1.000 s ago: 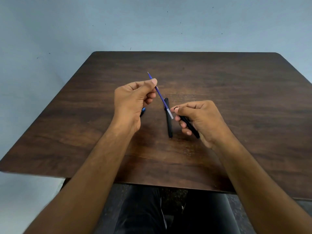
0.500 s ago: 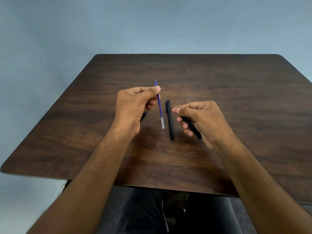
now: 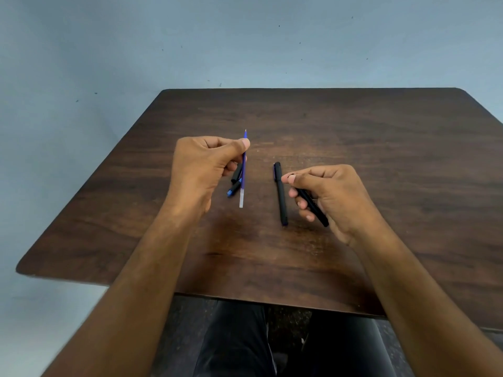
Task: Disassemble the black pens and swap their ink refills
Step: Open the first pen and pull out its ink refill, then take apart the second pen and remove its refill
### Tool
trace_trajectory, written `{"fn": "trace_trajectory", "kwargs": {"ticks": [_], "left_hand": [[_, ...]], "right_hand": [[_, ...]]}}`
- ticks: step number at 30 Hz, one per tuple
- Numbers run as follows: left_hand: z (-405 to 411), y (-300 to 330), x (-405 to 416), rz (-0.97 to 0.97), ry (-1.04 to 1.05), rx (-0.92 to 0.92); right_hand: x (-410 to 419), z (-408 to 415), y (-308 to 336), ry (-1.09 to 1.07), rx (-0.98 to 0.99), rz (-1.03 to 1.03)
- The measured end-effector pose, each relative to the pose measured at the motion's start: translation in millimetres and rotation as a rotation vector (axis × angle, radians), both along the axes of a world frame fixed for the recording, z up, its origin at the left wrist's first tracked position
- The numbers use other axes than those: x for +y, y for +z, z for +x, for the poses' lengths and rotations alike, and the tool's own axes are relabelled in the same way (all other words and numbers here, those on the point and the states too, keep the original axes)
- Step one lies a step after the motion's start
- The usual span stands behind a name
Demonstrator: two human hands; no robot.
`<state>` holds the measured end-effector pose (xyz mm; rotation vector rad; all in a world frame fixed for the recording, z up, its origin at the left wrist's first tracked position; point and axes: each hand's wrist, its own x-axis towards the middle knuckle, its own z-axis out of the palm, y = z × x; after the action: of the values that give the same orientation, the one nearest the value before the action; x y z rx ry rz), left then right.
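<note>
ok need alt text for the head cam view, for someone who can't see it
A person's left hand pinches a blue ink refill and a small black pen part above a dark wooden table, while the right hand holds an empty-looking black pen barrel. A second black pen lies on the table between the hands.

Bare forearms, no sleeves; dark trousers (image 3: 236, 344) on the lap.
</note>
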<state>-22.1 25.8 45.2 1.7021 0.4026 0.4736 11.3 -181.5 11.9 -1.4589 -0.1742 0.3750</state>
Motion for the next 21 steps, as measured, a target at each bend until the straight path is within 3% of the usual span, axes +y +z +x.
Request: {"fn": "trace_trajectory", "kwargs": {"ticks": [6,13,21], "left_hand": [[-2.4,-10.3,6.1,0.193,0.062,0.046],[2.0,-23.9,29.0,0.525,0.192,0.300],[25.0,-30.7,33.4,0.610,0.193,0.479]], "right_hand": [[7.5,-1.6,-0.5,0.016,-0.005,-0.010],[24.2,-4.4,2.2,0.044,0.031,0.003],[28.9,-8.4,5.3,0.040,0.046,-0.004]]}}
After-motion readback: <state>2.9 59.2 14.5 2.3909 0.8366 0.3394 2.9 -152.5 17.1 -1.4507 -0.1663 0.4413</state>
